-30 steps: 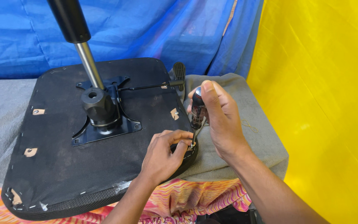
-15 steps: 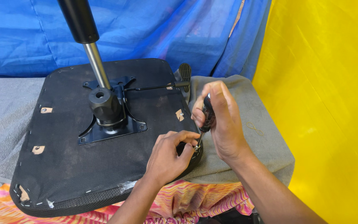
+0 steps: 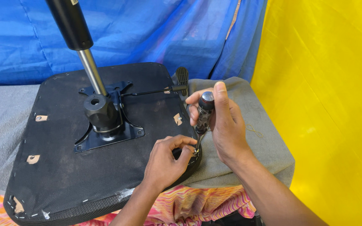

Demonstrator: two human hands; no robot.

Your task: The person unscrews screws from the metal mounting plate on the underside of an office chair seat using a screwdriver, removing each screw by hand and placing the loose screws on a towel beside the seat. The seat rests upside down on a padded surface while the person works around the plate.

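My right hand (image 3: 225,125) grips the screwdriver (image 3: 203,113) upright at the seat base (image 3: 84,175) edge, four o'clock from the gas cylinder (image 3: 78,46), left hand (image 3: 166,161) pinching the screw spot; next, I judge, steady downward turning.

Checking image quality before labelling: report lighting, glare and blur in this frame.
Head view: bright, even light; sharp across the right hand, screwdriver and left hand; a small highlight on the screwdriver's shiny cap, a sheen on the metal rod; yellow sheet strongly saturated.

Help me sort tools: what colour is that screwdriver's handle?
Dark, nearly black, with a silvery cap; the head view shows the screwdriver in the right hand.
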